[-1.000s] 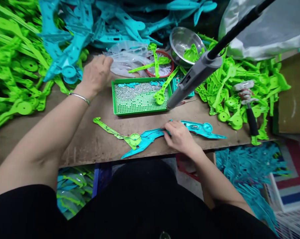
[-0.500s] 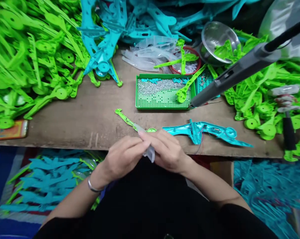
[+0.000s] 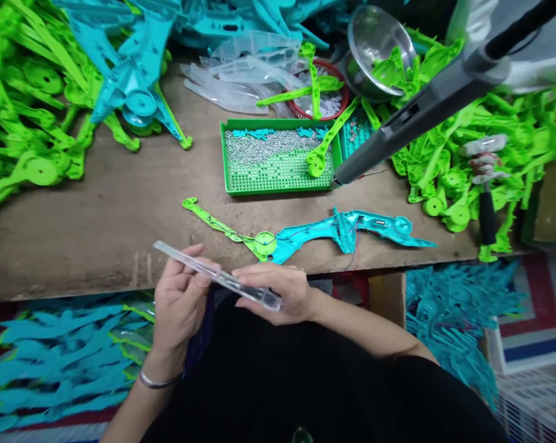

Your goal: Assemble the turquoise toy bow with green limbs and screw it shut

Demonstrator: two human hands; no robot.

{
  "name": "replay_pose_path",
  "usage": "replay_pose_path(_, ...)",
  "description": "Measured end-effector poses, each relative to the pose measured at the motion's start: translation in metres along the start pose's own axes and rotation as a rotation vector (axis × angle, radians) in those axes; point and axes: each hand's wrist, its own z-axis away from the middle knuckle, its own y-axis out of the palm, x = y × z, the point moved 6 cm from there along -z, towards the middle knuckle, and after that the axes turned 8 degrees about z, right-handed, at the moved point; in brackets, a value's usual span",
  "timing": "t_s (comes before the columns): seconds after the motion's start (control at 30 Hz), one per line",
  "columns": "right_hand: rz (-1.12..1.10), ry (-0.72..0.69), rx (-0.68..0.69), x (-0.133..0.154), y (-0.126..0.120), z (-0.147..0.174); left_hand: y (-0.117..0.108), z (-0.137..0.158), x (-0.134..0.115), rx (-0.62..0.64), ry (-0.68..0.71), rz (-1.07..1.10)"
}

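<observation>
A clear plastic strip point(image 3: 226, 279) slants over the near edge of the table point(image 3: 98, 227), pinched by the left hand point(image 3: 179, 304) at ten o'clock and the right hand point(image 3: 282, 292) at four. At two o'clock lies a green-and-blue frame point(image 3: 305, 232); at one, a green tray point(image 3: 278, 178). Writing on the grey tool point(image 3: 379, 146) is unreadable.

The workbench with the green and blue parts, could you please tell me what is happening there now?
A person's left hand and right hand hold one clear plastic piece between them, slanting in front of the workbench. Just beyond the hands, a long blue part and a green arm lie end to end on the workbench. Behind these stands a green tray with many small metal pieces.
</observation>
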Motion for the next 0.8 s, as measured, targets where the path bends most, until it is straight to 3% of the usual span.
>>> replay_pose_path(0.1, 0.038, 0.004, 0.102, -0.011, -0.021, -0.003, -0.015, -0.017, 0.000, -0.102, 0.023, -0.041)
replay_pose_path(0.17, 0.128, 0.071, 0.028, -0.022, -0.043, -0.010, -0.021, -0.029, 0.002, -0.118, 0.022, -0.064)
replay_pose_path(0.27, 0.266, 0.214, -0.064, -0.037, -0.063, -0.021, -0.016, -0.043, 0.008, -0.038, -0.007, -0.091)
replay_pose_path(0.5, 0.254, 0.314, 0.104, -0.055, -0.042, -0.031, -0.001, -0.055, 0.015, 0.006, 0.009, -0.145)
replay_pose_path(0.8, 0.284, 0.325, 0.210, -0.067, -0.031, -0.031, -0.002, -0.060, 0.021, -0.026, 0.006, -0.144)
